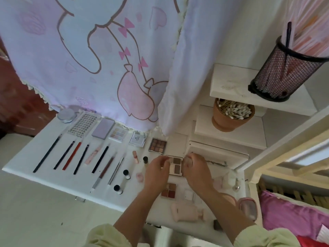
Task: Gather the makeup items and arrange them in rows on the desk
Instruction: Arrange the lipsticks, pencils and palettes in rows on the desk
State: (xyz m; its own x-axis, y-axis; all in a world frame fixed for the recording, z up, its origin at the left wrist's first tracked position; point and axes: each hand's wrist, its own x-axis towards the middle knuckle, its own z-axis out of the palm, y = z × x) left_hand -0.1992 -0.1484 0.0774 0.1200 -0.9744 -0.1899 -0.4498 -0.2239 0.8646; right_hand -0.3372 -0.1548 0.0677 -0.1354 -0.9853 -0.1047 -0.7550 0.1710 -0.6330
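With fingers curled, our left hand (156,169) and right hand (195,169) pinch opposite edges of a small square brown-toned eyeshadow palette (175,165), low over the white counter (58,177); we cannot tell whether it touches. We judge it is being squared into line just below the nine-pan brown eyeshadow palette (157,145), and what follows calls for a level set-down and a clean release. A row of slim pencils and brushes (81,159) lies to the left, beneath a lilac cartoon-print curtain (89,50).
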